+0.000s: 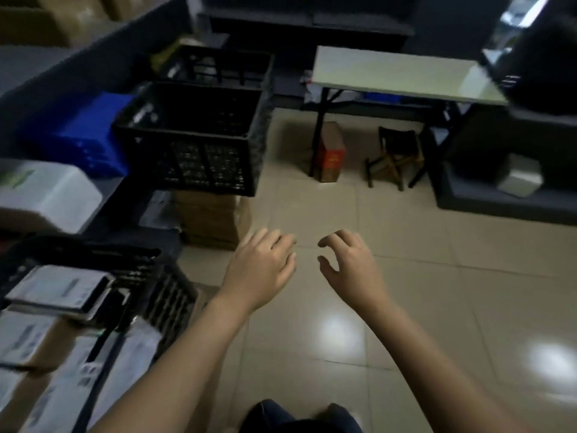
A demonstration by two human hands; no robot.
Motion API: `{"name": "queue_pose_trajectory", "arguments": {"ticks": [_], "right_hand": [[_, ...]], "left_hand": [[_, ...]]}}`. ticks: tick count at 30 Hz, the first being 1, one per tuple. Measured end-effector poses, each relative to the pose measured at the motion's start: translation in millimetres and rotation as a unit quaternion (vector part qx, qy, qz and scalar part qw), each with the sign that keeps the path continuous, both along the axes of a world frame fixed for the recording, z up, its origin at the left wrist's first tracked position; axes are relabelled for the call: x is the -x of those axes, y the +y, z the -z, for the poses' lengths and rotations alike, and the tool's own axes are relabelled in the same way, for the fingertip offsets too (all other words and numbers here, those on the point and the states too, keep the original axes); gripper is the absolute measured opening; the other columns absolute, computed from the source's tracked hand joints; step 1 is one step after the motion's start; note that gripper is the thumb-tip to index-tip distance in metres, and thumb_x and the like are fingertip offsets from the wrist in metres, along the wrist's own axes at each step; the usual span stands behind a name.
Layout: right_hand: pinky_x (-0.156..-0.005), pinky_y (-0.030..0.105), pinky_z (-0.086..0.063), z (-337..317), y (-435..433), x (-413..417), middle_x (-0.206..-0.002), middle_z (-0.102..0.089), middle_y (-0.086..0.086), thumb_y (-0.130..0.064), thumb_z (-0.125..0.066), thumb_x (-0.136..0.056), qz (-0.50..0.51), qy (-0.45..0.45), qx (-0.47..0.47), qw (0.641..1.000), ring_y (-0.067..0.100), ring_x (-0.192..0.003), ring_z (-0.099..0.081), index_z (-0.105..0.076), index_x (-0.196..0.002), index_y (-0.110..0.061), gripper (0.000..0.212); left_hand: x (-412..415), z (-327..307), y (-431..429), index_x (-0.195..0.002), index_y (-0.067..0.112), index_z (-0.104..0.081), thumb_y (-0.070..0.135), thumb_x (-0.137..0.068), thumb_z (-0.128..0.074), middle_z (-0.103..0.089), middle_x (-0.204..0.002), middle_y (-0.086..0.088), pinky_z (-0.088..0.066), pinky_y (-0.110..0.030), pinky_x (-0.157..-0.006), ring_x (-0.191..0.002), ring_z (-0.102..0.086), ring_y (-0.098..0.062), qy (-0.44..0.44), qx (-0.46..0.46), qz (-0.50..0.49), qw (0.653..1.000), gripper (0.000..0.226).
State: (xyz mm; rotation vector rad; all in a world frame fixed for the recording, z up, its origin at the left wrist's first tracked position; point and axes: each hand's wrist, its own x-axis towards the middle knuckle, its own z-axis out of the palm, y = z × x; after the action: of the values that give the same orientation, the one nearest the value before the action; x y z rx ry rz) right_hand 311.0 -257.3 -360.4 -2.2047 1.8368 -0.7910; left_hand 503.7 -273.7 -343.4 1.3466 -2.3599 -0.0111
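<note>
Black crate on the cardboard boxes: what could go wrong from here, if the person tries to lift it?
1. The black crate seems to overhang the cardboard boxes under it, so a pull at one side might tip it.
2. The second crate, which holds parcels, juts out beside the left forearm; an elbow could catch it.
3. The tiled floor is glossy and shows glare, so it may be slippery under a load.

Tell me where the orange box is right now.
In the head view, the orange box stands on the floor ahead, under the left end of the white table, beside its black leg and left of the small folding stool.
</note>
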Motion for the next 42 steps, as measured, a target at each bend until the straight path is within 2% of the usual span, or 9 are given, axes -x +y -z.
{"name": "queue_pose_trajectory", "arguments": {"ticks": [5, 9, 17, 24, 28, 31, 34, 37, 42], "right_hand": [[-0.071, 0.036, -0.048, -4.5, 29.0, 144.3, -0.095, -0.060, 0.004, -0.012, -0.073, -0.079, 0.139, -0.013, 0.017, 0.990, 0.027, -0.085, -0.057, -0.065, -0.096, -0.012, 0.019], [-0.070, 0.036, -0.047, -8.8, 69.5, 246.6, -0.095, -0.061, 0.006, -0.013, -0.071, -0.081, 0.253, -0.021, 0.022, 0.967, 0.028, -0.087, -0.057, -0.066, -0.097, -0.012, 0.017], [-0.083, 0.037, -0.046, -9.2, 164.7, 392.2, -0.102, -0.061, 0.004, -0.017, -0.067, -0.085, 0.476, -0.028, 0.024, 0.879, 0.025, -0.098, -0.055, -0.065, -0.103, -0.012, 0.018], [-0.087, 0.032, -0.041, 2.7, 230.1, 492.9, -0.103, -0.060, 0.003, -0.017, -0.066, -0.086, 0.642, -0.011, -0.008, 0.767, 0.025, -0.101, -0.054, -0.064, -0.105, -0.013, 0.019], [-0.082, 0.026, -0.035, 4.1, 249.9, 538.7, -0.103, -0.059, 0.002, -0.017, -0.065, -0.087, 0.733, -0.009, -0.026, 0.680, 0.023, -0.101, -0.053, -0.065, -0.106, -0.013, 0.020], [-0.082, 0.027, -0.037, 2.9, 261.4, 566.0, -0.107, -0.058, 0.001, -0.018, -0.064, -0.088, 0.785, -0.019, -0.045, 0.618, 0.022, -0.104, -0.052, -0.064, -0.109, -0.015, 0.022], [-0.086, 0.030, -0.040, 0.0, 271.6, 588.6, -0.109, -0.058, 0.002, -0.018, -0.063, -0.089, 0.828, -0.031, -0.043, 0.558, 0.021, -0.106, -0.051, -0.063, -0.111, -0.015, 0.022], [-0.089, 0.030, -0.040, 2.3, 286.1, 602.3, -0.111, -0.057, 0.001, -0.019, -0.062, -0.090, 0.860, -0.044, -0.047, 0.507, 0.020, -0.108, -0.050, -0.063, -0.113, -0.015, 0.023], [-0.089, 0.032, -0.042, 15.1, 328.7, 620.2, -0.111, -0.057, 0.001, -0.018, -0.063, -0.089, 0.901, -0.054, -0.042, 0.428, 0.020, -0.107, -0.049, -0.063, -0.111, -0.015, 0.022]], "left_hand": [[152.9, -8.8, -17.6, -0.101, 0.015, -0.065, 0.033, -0.088, -0.046, -0.061, -0.087, -0.002, -0.048, -0.035, -0.068, -0.081, -0.058, -0.024, -0.001, -0.001, 0.112, 0.994, 0.029], [273.1, -16.1, -14.0, -0.101, 0.016, -0.065, 0.034, -0.088, -0.048, -0.060, -0.086, 0.000, -0.045, -0.034, -0.068, -0.080, -0.057, -0.022, 0.015, -0.009, 0.200, 0.980, 0.028], [492.1, -11.8, 13.3, -0.100, 0.015, -0.065, 0.034, -0.087, -0.050, -0.059, -0.083, 0.000, -0.042, -0.033, -0.064, -0.076, -0.057, -0.024, -0.008, 0.004, 0.430, 0.903, 0.027], [664.5, 10.9, 54.5, -0.099, 0.014, -0.065, 0.034, -0.087, -0.050, -0.061, -0.083, 0.000, -0.044, -0.033, -0.063, -0.076, -0.058, -0.024, -0.002, -0.014, 0.615, 0.789, 0.027], [755.3, 15.2, 72.5, -0.100, 0.013, -0.064, 0.033, -0.087, -0.048, -0.061, -0.083, 0.000, -0.045, -0.033, -0.062, -0.075, -0.059, -0.024, -0.009, -0.028, 0.707, 0.706, 0.029], [813.1, 9.7, 87.8, -0.099, 0.013, -0.063, 0.032, -0.087, -0.048, -0.059, -0.083, 0.000, -0.044, -0.033, -0.063, -0.074, -0.057, -0.024, -0.012, -0.026, 0.768, 0.639, 0.027], [864.4, 4.7, 108.2, -0.100, 0.013, -0.063, 0.032, -0.087, -0.048, -0.059, -0.085, -0.001, -0.046, -0.033, -0.062, -0.074, -0.057, -0.025, -0.009, -0.007, 0.819, 0.573, 0.027], [901.1, 5.3, 137.1, -0.100, 0.013, -0.063, 0.031, -0.087, -0.049, -0.060, -0.086, -0.002, -0.047, -0.035, -0.063, -0.074, -0.057, -0.026, -0.020, -0.011, 0.853, 0.521, 0.027], [943.0, 12.6, 200.4, -0.100, 0.014, -0.063, 0.032, -0.087, -0.049, -0.060, -0.086, -0.002, -0.048, -0.035, -0.064, -0.076, -0.058, -0.025, -0.033, -0.001, 0.892, 0.451, 0.026]]}}
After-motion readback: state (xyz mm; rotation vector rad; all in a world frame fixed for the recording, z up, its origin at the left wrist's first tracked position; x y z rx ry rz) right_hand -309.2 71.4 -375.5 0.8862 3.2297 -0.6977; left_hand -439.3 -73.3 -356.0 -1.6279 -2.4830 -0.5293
